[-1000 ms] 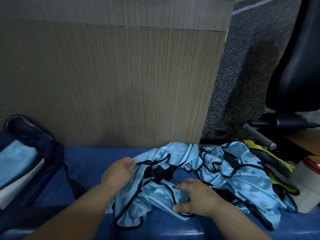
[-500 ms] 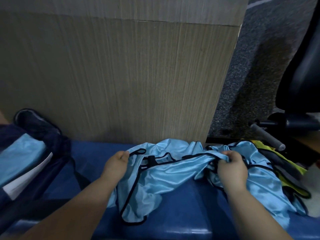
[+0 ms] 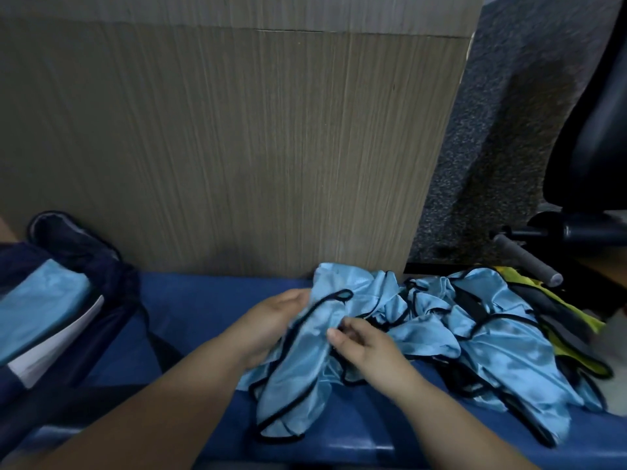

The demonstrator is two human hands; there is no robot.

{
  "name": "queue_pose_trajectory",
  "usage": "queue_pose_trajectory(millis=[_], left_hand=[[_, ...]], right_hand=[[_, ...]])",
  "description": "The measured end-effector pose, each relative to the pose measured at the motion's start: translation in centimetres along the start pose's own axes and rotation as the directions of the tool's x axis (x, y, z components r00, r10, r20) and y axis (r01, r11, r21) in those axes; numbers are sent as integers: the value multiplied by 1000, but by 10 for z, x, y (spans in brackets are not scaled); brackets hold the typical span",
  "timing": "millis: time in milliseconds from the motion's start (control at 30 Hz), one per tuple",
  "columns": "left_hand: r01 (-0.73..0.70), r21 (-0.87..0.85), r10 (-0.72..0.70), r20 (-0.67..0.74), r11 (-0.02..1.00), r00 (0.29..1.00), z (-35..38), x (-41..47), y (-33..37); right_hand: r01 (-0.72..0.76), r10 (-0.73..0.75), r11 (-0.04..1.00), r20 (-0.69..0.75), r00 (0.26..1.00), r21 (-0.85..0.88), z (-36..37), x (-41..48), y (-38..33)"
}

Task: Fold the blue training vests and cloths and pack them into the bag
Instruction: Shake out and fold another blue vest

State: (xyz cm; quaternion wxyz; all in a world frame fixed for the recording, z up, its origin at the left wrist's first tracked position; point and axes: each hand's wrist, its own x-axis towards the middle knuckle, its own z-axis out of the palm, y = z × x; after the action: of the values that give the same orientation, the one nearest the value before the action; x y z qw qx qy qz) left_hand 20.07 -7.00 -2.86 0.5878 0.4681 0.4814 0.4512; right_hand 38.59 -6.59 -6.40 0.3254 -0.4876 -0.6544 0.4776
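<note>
your left hand [image 3: 271, 322] curls its fingers round the left edge of a crumpled blue vest [image 3: 298, 371] at lower centre of the frame. your right hand [image 3: 364, 349] has its fingers bent in, pinching a fold at the vest's middle. the vest lies on the blue padded surface [image 3: 203, 320]. to its right sits a loose pile of blue vests [image 3: 495, 337], touching it, with a yellow vest [image 3: 583, 329] at the pile's far edge. at the left edge the dark bag [image 3: 88, 262] stands open, holding a folded blue cloth [image 3: 40, 300]. behind rises a wood-grain panel [image 3: 237, 147]; grey carpet [image 3: 492, 130] and a black chair [image 3: 597, 130] fill the upper right.
</note>
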Motion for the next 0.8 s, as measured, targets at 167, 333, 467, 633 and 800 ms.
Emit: queue_pose_trajectory(millis=[167,333,467,633,800], left_hand=[[62,176,-102,224,982,969,5,-3,1],[16,482,30,-87,876,996,-6,8,-19],[-3,721,-36,38,693,999,-14,12,-46],[-44,686,-19,84,726,996,-11,16,-59],[-46,696,62,3,717,998,-4,20,-55]], right_hand=[[-15,91,895,-148,985,446,-9,9,-3],[36,172,936,-544,821,350,-59,12,-1],[-10,122,989,-779,615,148,-95,6,1],[-9,-145,983,-799,584,-185,-105,-4,4],[196,-439,794,-319,840,-576,-81,-9,10]])
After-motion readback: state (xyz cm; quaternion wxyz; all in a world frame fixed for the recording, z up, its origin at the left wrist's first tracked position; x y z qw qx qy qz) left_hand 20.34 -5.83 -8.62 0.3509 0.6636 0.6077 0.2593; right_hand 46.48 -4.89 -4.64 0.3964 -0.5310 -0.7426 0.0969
